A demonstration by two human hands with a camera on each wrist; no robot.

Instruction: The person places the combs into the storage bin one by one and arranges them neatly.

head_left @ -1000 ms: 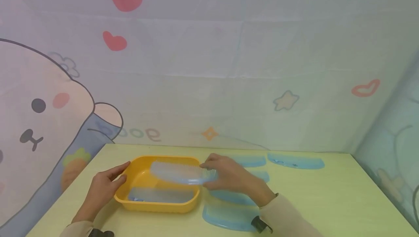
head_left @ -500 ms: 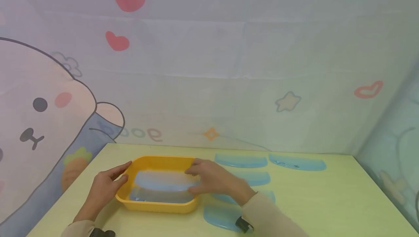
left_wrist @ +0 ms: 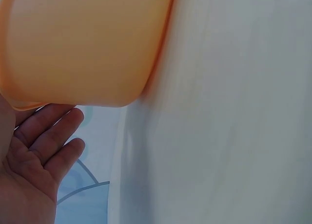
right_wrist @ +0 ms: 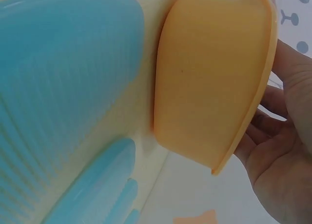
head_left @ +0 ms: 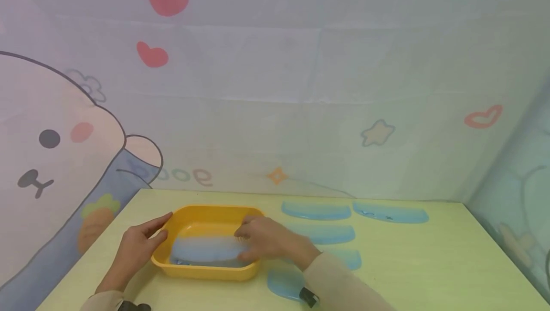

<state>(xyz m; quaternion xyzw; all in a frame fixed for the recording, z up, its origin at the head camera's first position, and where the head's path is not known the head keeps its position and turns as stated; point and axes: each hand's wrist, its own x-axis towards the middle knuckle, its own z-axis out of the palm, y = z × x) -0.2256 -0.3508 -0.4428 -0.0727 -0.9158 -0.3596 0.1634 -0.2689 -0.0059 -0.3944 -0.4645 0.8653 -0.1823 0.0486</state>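
A yellow plastic tray [head_left: 202,273] stands at the left of the table. My left hand [head_left: 134,250] rests against its left end, thumb and fingers spread along the rim; in the left wrist view the fingers lie fairly straight by the tray's edge. Inside the tray, my right hand [head_left: 272,241] pinches a translucent pale blue comb [head_left: 204,248] by its right end, teeth facing away. That comb overlaps another comb [head_left: 223,263] lying along the tray's near side. From the right wrist, the right hand [right_wrist: 280,155] shows beyond the tray's wall, its fingertips hidden behind the rim.
Several blue combs lie on the pale yellow table [head_left: 429,263] right of the tray: two at the back, a back-left comb [head_left: 316,211] and a back-right comb [head_left: 391,213], others nearer, including a front comb [head_left: 284,284] partly under the right sleeve. A printed cloth [head_left: 275,77] hangs behind.
My right hand has moved left and down, bringing the comb from above the tray's right rim into the tray, over the other comb. The left hand stays at the tray's left end.
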